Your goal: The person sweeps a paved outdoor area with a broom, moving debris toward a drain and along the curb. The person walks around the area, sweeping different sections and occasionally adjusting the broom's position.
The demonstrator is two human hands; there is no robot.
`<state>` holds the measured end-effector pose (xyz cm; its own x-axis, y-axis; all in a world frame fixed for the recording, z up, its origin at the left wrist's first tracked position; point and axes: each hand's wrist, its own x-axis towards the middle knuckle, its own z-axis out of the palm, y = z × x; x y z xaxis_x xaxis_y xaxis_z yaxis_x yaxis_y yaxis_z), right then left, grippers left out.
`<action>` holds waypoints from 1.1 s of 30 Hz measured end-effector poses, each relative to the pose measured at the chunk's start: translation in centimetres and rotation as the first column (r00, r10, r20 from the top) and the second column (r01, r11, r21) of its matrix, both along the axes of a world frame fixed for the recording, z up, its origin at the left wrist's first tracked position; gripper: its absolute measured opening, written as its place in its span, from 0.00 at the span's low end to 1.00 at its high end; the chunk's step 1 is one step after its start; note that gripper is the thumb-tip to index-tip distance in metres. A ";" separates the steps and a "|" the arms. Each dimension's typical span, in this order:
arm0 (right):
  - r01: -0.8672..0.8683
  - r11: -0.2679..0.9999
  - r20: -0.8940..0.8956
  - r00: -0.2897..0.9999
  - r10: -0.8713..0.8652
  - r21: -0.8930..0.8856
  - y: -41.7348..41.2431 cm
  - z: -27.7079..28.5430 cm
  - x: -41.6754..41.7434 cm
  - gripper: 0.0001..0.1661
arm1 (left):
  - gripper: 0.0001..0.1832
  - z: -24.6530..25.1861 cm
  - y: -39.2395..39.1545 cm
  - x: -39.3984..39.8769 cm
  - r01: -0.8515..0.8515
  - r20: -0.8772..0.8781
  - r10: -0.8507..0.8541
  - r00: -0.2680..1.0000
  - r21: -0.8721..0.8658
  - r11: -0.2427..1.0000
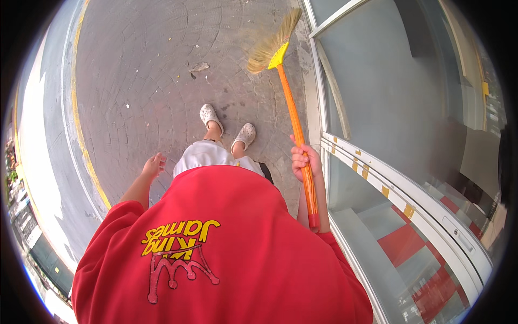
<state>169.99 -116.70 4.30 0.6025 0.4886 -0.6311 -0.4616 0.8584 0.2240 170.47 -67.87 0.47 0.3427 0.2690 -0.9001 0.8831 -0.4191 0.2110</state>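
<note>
My right hand is closed around the orange handle of a soft-bristle broom. Its yellow collar joins the handle to a fan of straw-coloured bristles, spread over the pavement close to the glass front. The red end cap of the handle lies along my right forearm. My left hand hangs at my side over the pavement, fingers loosely curled and apart, with nothing in it. Flattened litter and small pale bits lie ahead of my feet.
To the right runs a white-framed glass front with peeling tape on its frame. Cracked grey pavement stretches ahead and left to a yellow line, with a sunlit roadway beyond. My white clogs stand on the pavement.
</note>
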 end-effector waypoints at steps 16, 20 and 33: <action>-0.408 0.879 -0.163 0.877 0.453 0.246 13.8 -7.5 10.8 0.09 | 0.19 0.4 2.5 -4.3 0.166 0.223 -0.182 0.958 0.088 0.982; -0.314 0.913 -0.089 0.934 0.346 0.260 12.7 -4.5 10.6 0.19 | 0.19 1.2 3.8 -0.9 0.100 0.237 -0.088 0.968 -0.039 0.994; -0.322 0.936 -0.581 0.792 0.185 -0.140 16.1 -6.9 0.1 0.06 | 0.16 -5.5 17.9 -12.5 -0.194 0.014 0.198 0.980 -0.144 0.970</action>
